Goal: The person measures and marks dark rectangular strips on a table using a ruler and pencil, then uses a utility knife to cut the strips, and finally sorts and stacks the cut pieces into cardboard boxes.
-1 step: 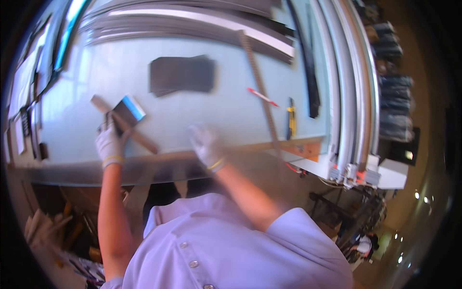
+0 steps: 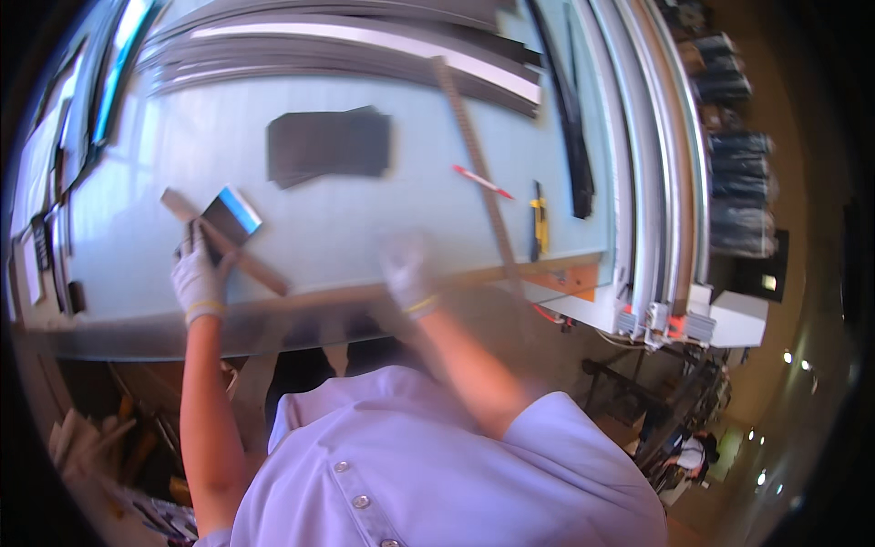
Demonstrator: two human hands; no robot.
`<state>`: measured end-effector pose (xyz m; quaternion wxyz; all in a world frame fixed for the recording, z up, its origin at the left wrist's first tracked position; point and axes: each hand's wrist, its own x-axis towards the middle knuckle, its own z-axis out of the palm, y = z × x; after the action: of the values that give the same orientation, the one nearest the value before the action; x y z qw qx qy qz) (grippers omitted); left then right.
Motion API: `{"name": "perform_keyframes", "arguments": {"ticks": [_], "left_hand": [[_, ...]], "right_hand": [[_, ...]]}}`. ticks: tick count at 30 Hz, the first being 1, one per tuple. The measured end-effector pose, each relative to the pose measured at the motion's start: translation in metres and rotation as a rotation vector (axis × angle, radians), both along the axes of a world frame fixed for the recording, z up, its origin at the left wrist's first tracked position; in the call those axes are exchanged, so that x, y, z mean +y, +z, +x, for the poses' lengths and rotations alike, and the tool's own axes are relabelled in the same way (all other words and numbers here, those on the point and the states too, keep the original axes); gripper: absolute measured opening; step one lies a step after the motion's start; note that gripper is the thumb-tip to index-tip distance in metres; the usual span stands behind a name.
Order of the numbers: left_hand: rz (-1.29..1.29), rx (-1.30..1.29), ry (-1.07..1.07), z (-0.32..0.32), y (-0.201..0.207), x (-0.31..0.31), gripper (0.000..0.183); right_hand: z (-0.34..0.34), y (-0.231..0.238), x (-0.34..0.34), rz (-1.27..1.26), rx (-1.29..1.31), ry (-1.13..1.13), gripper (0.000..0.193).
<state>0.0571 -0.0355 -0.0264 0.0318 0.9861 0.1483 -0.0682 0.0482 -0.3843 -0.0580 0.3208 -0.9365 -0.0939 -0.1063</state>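
Observation:
My left hand [image 2: 198, 281], in a whitish glove, rests at the table's near left. Its fingers are stretched out and press on a flat brownish straight bar [image 2: 251, 264], with the thumb spread apart. The bar lies at a slant across a small dark sheet [image 2: 221, 221] with a blue and white edge strip [image 2: 240, 211]. My right hand [image 2: 407, 272], gloved too, hovers by the table's near edge, away from the bar. Motion blur hides its fingers and anything they may hold.
A stack of dark rectangular sheets [image 2: 328, 146] lies mid-table. Long dark strips [image 2: 365, 50] cover the far side. To the right are a long brown ruler-like strip [image 2: 476, 150], a red and white pen [image 2: 483, 181] and a yellow and black utility knife [image 2: 538, 223]. Metal rails [image 2: 652, 164] border the right side.
My right hand has moved rightward, away from the bar. My left hand stays on the bar. The whole view has shifted slightly.

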Motion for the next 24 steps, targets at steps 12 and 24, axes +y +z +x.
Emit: {"name": "perform_keyframes", "arguments": {"ticks": [12, 24], "left_hand": [[-0.074, 0.231, 0.089, 0.037, 0.027, -0.011, 0.121], [0.056, 0.215, 0.139, 0.026, 0.001, 0.008, 0.126]], "right_hand": [[0.029, -0.004, -0.288, -0.027, 0.476, -0.591, 0.036], [0.067, 0.05, 0.139, 0.282, 0.2, 0.266, 0.051]]}}
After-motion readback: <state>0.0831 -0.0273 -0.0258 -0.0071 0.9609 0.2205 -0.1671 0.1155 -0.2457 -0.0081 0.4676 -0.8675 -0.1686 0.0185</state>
